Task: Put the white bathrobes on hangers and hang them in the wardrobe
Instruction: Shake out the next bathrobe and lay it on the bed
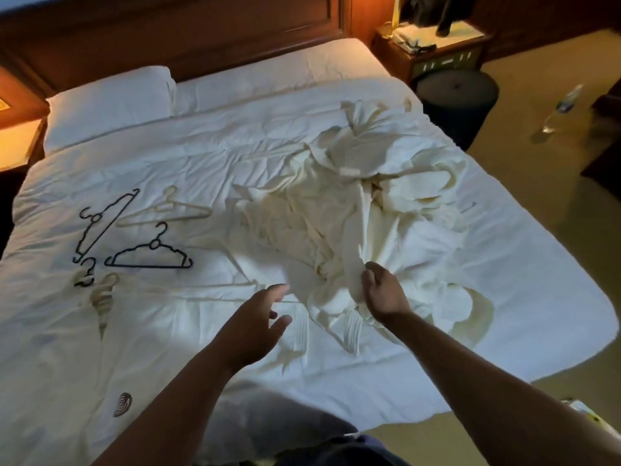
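Bathrobes (353,210) heaped on bed (504,264), right of centre. Right hand (383,290) pinches a fold at the heap's near edge. Left hand (258,314) hovers just beside it, fingers spread, holding nothing.

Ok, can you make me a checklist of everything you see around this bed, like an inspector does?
Surface: white bed, duvet wrinkled.
Job's things: bathrobes heaped mid-bed; black hangers and a pale hanger lie loose to their left.
Clutter: water bottle on the floor.
Hands: left hand open above the duvet; right hand pinches bathrobe fabric.
Cables: nothing seen.
Surroundings: pillow, wooden headboard, nightstand, dark round stool.
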Available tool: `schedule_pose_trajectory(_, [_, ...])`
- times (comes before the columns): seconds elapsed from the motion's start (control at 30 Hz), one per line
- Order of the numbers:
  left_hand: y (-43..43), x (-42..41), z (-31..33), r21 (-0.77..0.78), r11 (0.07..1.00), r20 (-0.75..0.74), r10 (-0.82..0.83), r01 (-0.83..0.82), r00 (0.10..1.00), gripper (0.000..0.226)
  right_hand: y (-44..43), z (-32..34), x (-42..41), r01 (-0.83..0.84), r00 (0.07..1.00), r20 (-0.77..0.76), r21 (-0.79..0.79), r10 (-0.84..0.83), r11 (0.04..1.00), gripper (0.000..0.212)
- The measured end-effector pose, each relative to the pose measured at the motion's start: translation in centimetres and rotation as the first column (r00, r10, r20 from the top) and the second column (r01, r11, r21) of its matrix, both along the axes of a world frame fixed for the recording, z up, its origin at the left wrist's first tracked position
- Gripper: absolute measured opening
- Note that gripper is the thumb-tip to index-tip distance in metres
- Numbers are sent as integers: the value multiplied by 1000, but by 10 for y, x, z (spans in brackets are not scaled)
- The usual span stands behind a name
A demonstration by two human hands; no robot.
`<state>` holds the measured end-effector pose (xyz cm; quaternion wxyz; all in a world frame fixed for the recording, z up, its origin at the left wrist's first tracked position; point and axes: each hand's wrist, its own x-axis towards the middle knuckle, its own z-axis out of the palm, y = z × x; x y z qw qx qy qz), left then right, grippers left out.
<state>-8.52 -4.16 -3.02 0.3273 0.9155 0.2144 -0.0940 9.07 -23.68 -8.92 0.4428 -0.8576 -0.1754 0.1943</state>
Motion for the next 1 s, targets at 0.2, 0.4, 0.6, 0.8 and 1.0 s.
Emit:
schedule_pose_trajectory(0.2, [-37, 49, 10, 163, 958, 173, -261, 234, 950, 98, -15, 87, -33, -270, 953, -59, 279, 297, 922, 25])
schedule_pose_trajectory(0.4, [-47, 89, 31, 199, 916, 391, -400, 348, 829, 12, -44, 112, -43, -251, 961, -43, 284, 274, 925, 42])
schedule_pose_trajectory(0.6, [-54, 80, 50, 202, 895, 222, -438, 398, 871, 11, -58, 59, -36, -75, 923, 323, -378, 208, 923, 46])
schedule_pose_trajectory(0.8, [-36, 83, 112, 367, 862, 137, -422, 350, 896, 26, -87, 62, 29, 280, 844, 535, -391, -31, 877, 38])
schedule_pose_trajectory(1.0, [-8, 109, 270, 816, 562, 130, -411, 138, 903, 48, -48, 244, 114, 343, 656, 749, -178, -99, 922, 40])
